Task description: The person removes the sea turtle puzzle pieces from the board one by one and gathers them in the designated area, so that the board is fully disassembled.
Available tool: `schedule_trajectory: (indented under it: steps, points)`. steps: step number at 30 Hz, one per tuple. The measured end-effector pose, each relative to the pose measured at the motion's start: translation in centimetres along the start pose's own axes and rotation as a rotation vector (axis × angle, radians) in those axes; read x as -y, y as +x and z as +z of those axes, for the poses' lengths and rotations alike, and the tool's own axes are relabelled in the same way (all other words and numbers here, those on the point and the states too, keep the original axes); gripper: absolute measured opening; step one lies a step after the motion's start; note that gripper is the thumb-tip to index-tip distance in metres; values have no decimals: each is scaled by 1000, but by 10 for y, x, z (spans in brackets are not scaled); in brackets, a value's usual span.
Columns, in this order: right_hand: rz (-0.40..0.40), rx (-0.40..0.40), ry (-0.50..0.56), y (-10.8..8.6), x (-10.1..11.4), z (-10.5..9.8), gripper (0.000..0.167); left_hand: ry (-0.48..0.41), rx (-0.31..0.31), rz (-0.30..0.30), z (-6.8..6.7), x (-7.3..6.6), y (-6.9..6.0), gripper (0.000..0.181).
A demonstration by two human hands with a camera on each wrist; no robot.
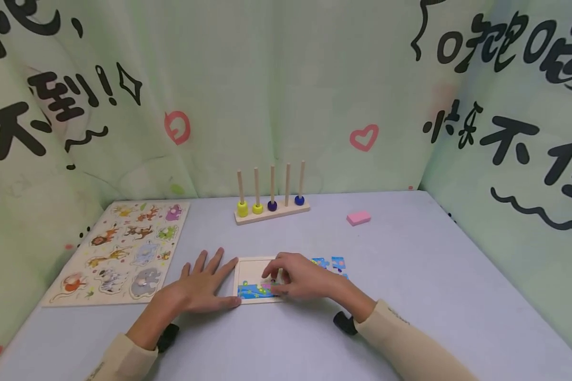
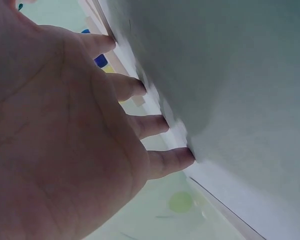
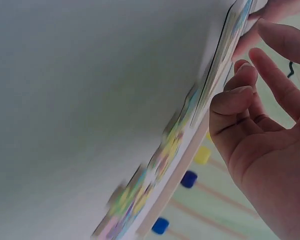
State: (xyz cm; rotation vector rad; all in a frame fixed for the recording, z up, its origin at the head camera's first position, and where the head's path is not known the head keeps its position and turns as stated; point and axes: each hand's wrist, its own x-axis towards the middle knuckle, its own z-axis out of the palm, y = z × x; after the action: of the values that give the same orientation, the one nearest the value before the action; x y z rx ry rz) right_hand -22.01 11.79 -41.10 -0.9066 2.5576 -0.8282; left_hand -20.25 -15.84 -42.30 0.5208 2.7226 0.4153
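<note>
A small wooden puzzle tray point(image 1: 252, 259) lies flat on the table, with joined blue jigsaw pieces point(image 1: 253, 291) along its lower left part. My left hand point(image 1: 200, 288) is spread on the table, its forefinger and thumb touching the tray's left edge. Over the tray's right part is my right hand point(image 1: 302, 276), its thumb and forefinger apart with no piece visible between them. In the right wrist view, the other fingers point(image 3: 232, 102) curl inward. Loose jigsaw pieces point(image 1: 338, 263) lie right of the tray, partly hidden by the right hand.
An animal puzzle board point(image 1: 124, 246) lies at the left. Behind the tray stands a wooden peg rack point(image 1: 278, 212) with yellow and dark blue beads. A pink block point(image 1: 358, 218) rests farther right. Printed curtains point(image 1: 276, 95) enclose the table's back and sides.
</note>
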Motion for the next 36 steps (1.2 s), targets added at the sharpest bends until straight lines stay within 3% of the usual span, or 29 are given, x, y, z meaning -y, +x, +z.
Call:
schedule_trajectory:
  steps: [10, 18, 31, 36]
  points:
    - [-24, 58, -47, 28, 20, 11, 35, 1, 37, 0, -6, -4, -1, 101]
    - [-42, 95, -98, 34, 24, 14, 37, 15, 36, 6, -6, -4, -2, 100]
    - [-34, 141, -84, 38, 29, 13, 32, -4, 28, -17, 4, 7, 7, 108]
    - [-21, 172, -64, 39, 29, 11, 36, -22, 39, -12, 0, 4, 4, 107]
